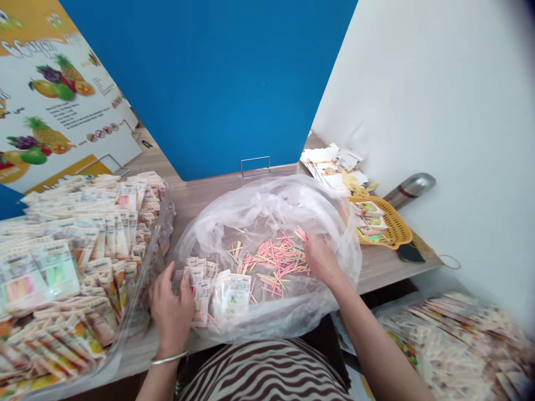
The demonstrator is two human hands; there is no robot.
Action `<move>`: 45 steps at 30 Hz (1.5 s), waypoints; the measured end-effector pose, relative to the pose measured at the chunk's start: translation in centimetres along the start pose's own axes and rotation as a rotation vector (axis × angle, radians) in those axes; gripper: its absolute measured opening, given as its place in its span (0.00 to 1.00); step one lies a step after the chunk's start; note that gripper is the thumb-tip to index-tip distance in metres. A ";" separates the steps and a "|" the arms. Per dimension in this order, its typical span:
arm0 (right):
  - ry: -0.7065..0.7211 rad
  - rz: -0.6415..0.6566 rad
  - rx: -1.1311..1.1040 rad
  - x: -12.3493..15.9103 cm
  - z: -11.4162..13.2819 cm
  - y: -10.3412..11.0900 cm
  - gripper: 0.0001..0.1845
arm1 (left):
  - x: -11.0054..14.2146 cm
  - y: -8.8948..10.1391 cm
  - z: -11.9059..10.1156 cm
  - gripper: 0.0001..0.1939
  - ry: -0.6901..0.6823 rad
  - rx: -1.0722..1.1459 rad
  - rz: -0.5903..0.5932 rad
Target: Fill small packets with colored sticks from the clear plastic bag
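A clear plastic bag (267,195) lies spread open on the table, its rim bunched up. Inside it are many thin pink, yellow and green sticks (284,253) in a loose heap. My right hand (322,259) reaches in from the right, its fingers closed round a few pink and green sticks at the heap's edge. At the bag's left side stand small printed sachets (200,292), with more sachets (234,292) lying beside them. My left hand (171,303) is open, fingers apart, with its thumb beside the nearest sachets.
A big clear-walled container (156,239) full of packed sachets stands at the left. A yellow basket (401,228) holds packets and sticks at the right, near a metal flask (412,188). Another sachet-filled bag (460,340) sits low at the right. A blue panel (217,83) rises behind.
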State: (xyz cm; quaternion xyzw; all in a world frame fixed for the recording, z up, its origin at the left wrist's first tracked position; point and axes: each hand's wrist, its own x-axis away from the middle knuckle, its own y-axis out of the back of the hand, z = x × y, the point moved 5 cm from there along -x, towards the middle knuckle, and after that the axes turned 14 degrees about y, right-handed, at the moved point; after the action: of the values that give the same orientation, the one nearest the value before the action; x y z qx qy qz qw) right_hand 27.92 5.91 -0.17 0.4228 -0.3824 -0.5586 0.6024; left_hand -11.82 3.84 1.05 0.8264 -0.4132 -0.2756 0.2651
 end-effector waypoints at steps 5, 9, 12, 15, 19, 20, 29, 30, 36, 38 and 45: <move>0.198 -0.047 -0.342 0.5 5.3 0.2 0.09 | 3.4 -2.9 -6.2 0.23 0.062 0.281 0.396; 0.239 -0.070 -0.739 0.4 9.3 -1.5 0.12 | 7.2 -8.3 -11.0 0.25 0.368 0.696 0.955; 0.159 -0.110 -0.956 0.1 10.1 -2.6 0.17 | 7.9 -9.6 -13.4 0.24 0.304 0.792 1.023; 0.046 -0.224 -1.091 0.2 9.8 -2.7 0.24 | 8.2 -10.2 -13.4 0.27 0.550 0.954 0.917; 0.146 -0.434 -0.985 0.7 10.2 -1.4 0.23 | 10.8 -12.0 -13.6 0.28 0.960 1.169 1.091; 0.200 -0.478 -0.898 0.9 10.4 -1.1 0.21 | 11.3 -12.2 -13.8 0.27 1.005 1.222 1.113; 0.293 -0.555 -0.762 1.3 9.5 -2.0 0.14 | 11.5 -11.8 -13.7 0.19 1.098 1.365 1.079; 0.285 -0.535 -0.772 1.3 9.3 -2.0 0.14 | 11.5 -11.7 -13.5 0.18 1.071 1.359 1.078; 0.320 -0.401 -0.817 1.5 8.9 -1.8 0.21 | 11.5 -11.8 -13.3 0.18 0.729 1.107 1.212; 0.356 -0.342 -0.833 1.6 8.9 -1.8 0.21 | 11.0 -11.8 -13.1 0.16 0.646 1.034 1.207; 0.409 -0.279 -0.870 1.7 9.4 -1.5 0.23 | 9.8 -11.7 -12.1 0.15 0.562 0.959 1.132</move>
State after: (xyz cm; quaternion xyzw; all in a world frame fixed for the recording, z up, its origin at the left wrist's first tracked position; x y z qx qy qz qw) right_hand 18.71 3.39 1.68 0.2804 0.0722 -0.6473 0.7051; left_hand 7.56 4.32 -0.47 0.5532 -0.7620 0.3283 0.0745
